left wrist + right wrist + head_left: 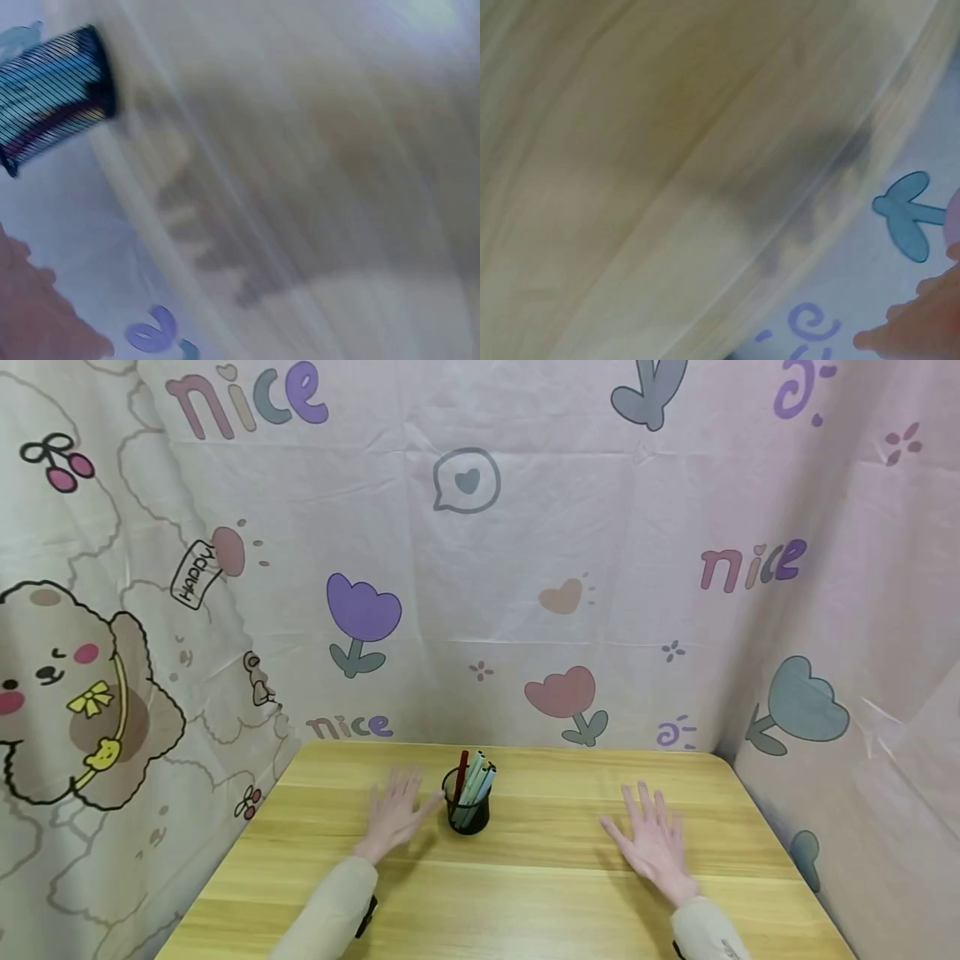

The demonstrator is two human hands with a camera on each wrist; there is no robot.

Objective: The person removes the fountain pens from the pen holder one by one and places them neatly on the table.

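Observation:
A black mesh pen holder [468, 818] stands on the wooden table, with several pens [474, 778] upright in it: one dark red, others pale green and blue. Just left of it my left hand [395, 814] is held over the table, fingers spread and thumb toward the holder. In the left wrist view the mesh holder [56, 94] shows at the upper left and part of the hand [45, 307] at the lower left. Farther right, my right hand [654, 843] is also spread over the table and holds nothing. The right wrist view catches its edge [919, 330].
The wooden table [540, 902] has its back edge against a patterned curtain [480, 577] with flowers, hearts and words. More curtain [885, 635] hangs along the right side, and a bear-printed curtain [135, 693] along the left. Both hands cast shadows on the tabletop.

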